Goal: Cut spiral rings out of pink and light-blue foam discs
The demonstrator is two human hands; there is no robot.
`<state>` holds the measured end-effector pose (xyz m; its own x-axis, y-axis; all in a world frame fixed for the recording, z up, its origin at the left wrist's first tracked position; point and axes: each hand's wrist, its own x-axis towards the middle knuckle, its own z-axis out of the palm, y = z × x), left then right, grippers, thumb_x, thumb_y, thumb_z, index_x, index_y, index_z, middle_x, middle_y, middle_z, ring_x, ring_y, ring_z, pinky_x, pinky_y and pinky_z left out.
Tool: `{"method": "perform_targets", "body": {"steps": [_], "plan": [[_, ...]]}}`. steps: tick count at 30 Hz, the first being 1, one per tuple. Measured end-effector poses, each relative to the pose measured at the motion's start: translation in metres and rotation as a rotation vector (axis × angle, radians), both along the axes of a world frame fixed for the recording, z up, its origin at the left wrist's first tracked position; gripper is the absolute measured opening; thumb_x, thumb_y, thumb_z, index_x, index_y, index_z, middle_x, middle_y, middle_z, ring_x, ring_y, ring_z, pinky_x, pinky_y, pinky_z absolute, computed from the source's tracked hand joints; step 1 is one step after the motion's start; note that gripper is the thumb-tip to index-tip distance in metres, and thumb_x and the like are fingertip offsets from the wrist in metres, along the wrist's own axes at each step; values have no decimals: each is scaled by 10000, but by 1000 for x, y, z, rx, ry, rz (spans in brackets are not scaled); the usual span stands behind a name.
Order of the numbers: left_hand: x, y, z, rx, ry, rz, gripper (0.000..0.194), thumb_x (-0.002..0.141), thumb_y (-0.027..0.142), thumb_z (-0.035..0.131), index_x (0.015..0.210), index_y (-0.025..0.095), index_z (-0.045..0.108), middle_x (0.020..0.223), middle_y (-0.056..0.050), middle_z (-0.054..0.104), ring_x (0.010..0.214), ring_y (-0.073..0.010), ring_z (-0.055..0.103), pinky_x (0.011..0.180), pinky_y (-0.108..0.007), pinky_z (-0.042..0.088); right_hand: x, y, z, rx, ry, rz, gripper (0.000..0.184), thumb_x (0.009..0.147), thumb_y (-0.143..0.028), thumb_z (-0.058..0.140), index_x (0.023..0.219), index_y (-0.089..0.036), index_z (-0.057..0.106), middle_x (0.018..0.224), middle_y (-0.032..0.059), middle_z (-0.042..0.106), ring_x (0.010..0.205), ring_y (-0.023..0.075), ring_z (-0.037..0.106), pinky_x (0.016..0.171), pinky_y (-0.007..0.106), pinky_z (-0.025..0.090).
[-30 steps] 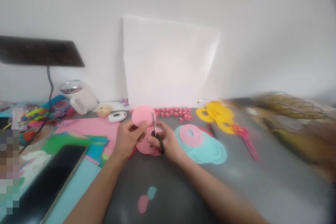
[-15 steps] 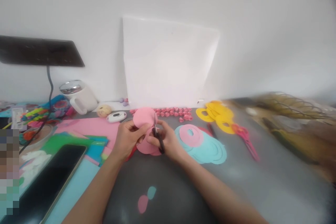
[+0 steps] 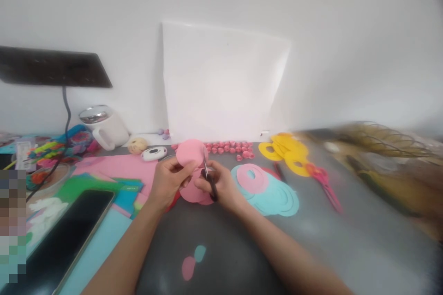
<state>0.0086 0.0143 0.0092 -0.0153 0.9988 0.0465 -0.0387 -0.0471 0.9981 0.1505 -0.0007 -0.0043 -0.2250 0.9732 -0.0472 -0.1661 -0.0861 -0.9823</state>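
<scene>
A round piece of pink paper (image 3: 189,152) is pinched by my left hand (image 3: 169,179) at its lower edge. My right hand (image 3: 221,185) is closed on black-handled scissors (image 3: 209,179), whose blades point up along the paper's right edge. Below my hands lie more pink paper discs (image 3: 191,192), partly hidden by my fingers. Nearer to me on the dark table are a small pink paper scrap (image 3: 188,268) and a small blue one (image 3: 200,253).
Blue paper rings (image 3: 277,198) with a pink ring on top lie right of my hands, near yellow rings (image 3: 285,147) and pink scissors (image 3: 325,186). Behind stand rolled pink paper pieces (image 3: 228,147). At left are a phone (image 3: 69,239), coloured sheets and a white mug (image 3: 110,129).
The pink disc has shifted slightly up in my left hand. The scissors' blades have moved slightly against its right edge; both hands otherwise stay in place.
</scene>
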Motion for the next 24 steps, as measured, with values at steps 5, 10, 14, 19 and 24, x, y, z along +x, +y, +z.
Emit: {"method": "perform_targets", "body": {"steps": [5, 10, 14, 19, 24], "plan": [[0, 0, 1, 2, -7, -6, 248, 681, 284, 701, 545, 142, 551, 421, 50, 443, 375, -44, 366, 370, -185, 247, 0, 0, 1, -22, -39, -17, 414, 571, -339, 787, 869, -174, 550, 575, -48, 551, 505, 94, 453, 493, 220, 371], [-1, 1, -1, 8, -32, -4, 251, 690, 292, 702, 561, 147, 544, 452, 50, 456, 381, -43, 372, 380, -188, 259, 1, -1, 0, -24, -71, -22, 386, 583, -345, 775, 851, -173, 557, 565, -43, 564, 497, 101, 486, 501, 225, 402], [0, 0, -1, 3, -47, -8, 268, 707, 298, 688, 549, 149, 530, 450, 48, 464, 370, -44, 375, 378, -191, 267, 0, -2, -2, -15, -65, -18, 377, 590, -346, 771, 850, -175, 559, 558, -42, 568, 496, 105, 497, 510, 234, 424], [2, -1, 1, -37, -6, -19, 329, 703, 320, 680, 482, 144, 511, 391, 39, 449, 348, -49, 367, 354, -193, 245, -4, -4, -3, -28, -61, 11, 409, 581, -382, 776, 848, -185, 538, 566, -42, 562, 500, 112, 498, 475, 228, 402], [-1, -1, 0, -52, 66, -22, 330, 661, 295, 713, 459, 142, 502, 357, 49, 420, 347, -42, 329, 354, -186, 228, -2, -2, -2, -5, -60, 48, 481, 557, -410, 796, 883, -192, 517, 598, -56, 528, 502, 90, 440, 473, 215, 358]]}}
